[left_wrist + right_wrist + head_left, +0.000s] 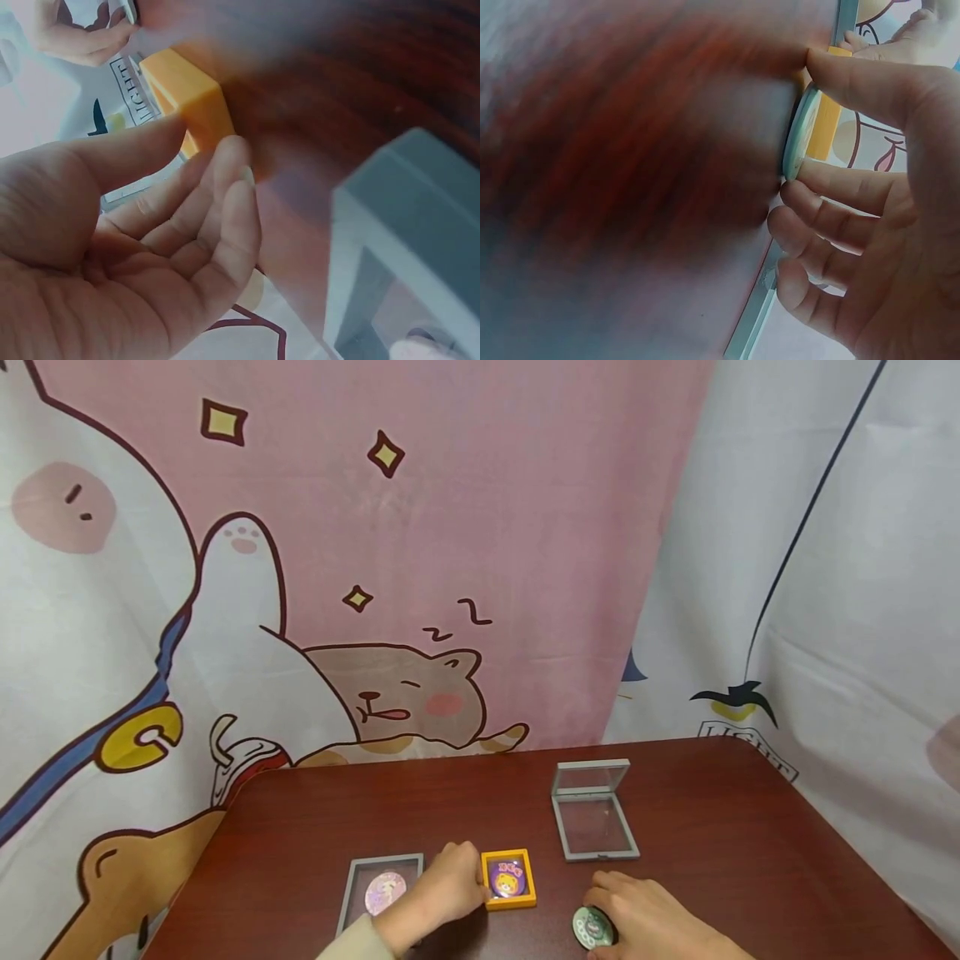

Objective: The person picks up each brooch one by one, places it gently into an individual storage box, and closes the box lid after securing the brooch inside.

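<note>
My left hand (450,885) is at the left side of a small orange square display frame (510,906), with thumb and fingertips pinching its edge. Inside that frame is a purple badge (508,878) with a yellow bear. In the left wrist view, the orange frame (206,105) shows between the thumb and fingers. My right hand (645,914) pinches a round green badge (592,928) between thumb and index finger, low over the table. Seen edge-on in the right wrist view, the badge (802,135) stands tilted; the other fingers are bent loosely beside it.
A larger grey display frame (390,859) holding a pink round badge (386,892) lies left of the orange one, partly behind the left forearm. Farther back stands a grey hinged case (600,857), lid raised. A printed curtain (570,568) hangs behind the reddish-brown table (712,827).
</note>
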Demonstrator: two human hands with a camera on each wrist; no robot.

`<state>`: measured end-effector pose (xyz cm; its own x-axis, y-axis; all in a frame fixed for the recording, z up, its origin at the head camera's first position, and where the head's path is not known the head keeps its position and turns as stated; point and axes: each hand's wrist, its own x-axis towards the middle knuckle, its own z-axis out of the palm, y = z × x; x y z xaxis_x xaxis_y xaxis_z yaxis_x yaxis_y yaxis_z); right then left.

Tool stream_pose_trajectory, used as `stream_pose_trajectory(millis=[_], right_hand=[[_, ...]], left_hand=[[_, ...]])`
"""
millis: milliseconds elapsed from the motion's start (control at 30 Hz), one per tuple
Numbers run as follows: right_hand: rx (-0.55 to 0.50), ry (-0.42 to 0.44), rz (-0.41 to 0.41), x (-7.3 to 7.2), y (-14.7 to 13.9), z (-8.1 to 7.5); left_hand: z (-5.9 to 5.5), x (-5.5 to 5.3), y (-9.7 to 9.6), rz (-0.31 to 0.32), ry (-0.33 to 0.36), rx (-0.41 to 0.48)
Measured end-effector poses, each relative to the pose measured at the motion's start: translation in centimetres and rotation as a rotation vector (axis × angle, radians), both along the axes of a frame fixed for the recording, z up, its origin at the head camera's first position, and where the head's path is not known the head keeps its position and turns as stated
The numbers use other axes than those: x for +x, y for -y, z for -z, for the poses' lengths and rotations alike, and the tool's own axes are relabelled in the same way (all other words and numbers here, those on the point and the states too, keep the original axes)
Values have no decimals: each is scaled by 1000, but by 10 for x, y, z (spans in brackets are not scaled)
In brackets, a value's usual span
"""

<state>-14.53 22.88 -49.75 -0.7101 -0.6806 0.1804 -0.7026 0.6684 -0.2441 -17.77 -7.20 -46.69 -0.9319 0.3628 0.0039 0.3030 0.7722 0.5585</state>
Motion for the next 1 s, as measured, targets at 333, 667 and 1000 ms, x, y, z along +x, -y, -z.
stream_pose_trajectory(millis=[333,667,1000], right_hand=[[-15,63,22,-3,0,-6],[-67,-29,105,-2,-8,-22],[-40,103,268,3,-29,-37]], left_hand=[[-7,-8,3,-34,33,23],[-24,-16,-5,-52,-16,14],[-23,-33,-46,-14,-5,195]])
